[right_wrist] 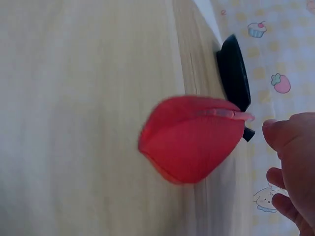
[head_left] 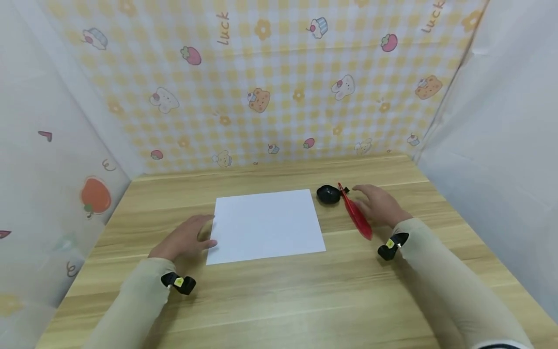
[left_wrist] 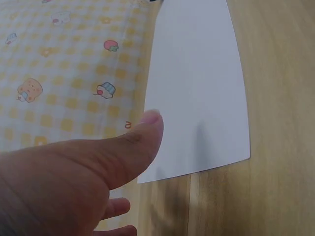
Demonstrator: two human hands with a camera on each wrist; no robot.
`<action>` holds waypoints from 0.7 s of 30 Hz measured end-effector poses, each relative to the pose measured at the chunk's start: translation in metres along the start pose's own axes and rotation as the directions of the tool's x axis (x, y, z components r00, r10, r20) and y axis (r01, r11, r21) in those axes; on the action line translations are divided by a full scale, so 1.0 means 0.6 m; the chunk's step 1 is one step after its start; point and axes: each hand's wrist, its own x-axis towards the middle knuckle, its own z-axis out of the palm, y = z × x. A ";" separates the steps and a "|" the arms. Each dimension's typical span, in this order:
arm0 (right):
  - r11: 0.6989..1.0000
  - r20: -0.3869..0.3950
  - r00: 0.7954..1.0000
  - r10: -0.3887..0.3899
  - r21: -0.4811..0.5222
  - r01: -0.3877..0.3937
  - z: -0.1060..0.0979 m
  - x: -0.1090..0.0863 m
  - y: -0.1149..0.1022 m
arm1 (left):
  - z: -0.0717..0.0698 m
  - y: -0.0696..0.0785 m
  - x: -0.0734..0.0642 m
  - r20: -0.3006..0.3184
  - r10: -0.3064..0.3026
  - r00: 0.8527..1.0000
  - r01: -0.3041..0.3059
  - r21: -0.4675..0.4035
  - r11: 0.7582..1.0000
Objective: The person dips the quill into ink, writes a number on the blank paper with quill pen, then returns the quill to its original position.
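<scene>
Head view shows a person's two hands reaching in over the wood-grain tabletop (head_left: 270, 300). A blank white sheet of paper (head_left: 261, 228) lies around its middle, nearer the back edge than the front. Beyond the paper's right edge, towards the tabletop's back right corner, lie a black rounded object (head_left: 328, 195) of uncertain kind and a red feather quill (head_left: 359, 219), slanted with its thin end towards the back edge and crossing the object's short stub. The left hand (head_left: 185, 237) is at the paper's left edge, thumb well parted from the fingers; the right hand (head_left: 380, 204) is just beside the quill, fingers extended. This reads as a reaching step: steadying the paper would call for lowering the left fingers onto it, and picking up the quill for bringing the right thumb and fingers together round its shaft.

Left wrist view has the thumb pointing across one end of the paper, with two fingertips visible below and apart. Nothing is gripped; contact with the sheet cannot be told.

Right wrist view puts the quill, blurred, in front of the black object. The thin end points towards the right hand, whose loosely bent digits appear separate and clasp nothing.
</scene>
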 end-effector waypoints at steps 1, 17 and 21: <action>0.999 -0.011 1.000 -0.027 -0.022 0.026 0.001 0.003 0.005 | 0.001 -0.001 0.003 0.008 0.001 1.000 -0.001 0.003 1.000; 0.939 -0.019 0.954 -0.300 -0.182 0.291 0.005 0.048 0.024 | 0.000 -0.004 0.031 0.074 0.016 0.997 -0.019 0.033 0.999; 0.930 -0.018 0.948 -0.318 -0.202 0.308 0.006 0.048 0.025 | 0.004 -0.006 0.034 0.096 0.021 0.995 -0.024 0.028 0.999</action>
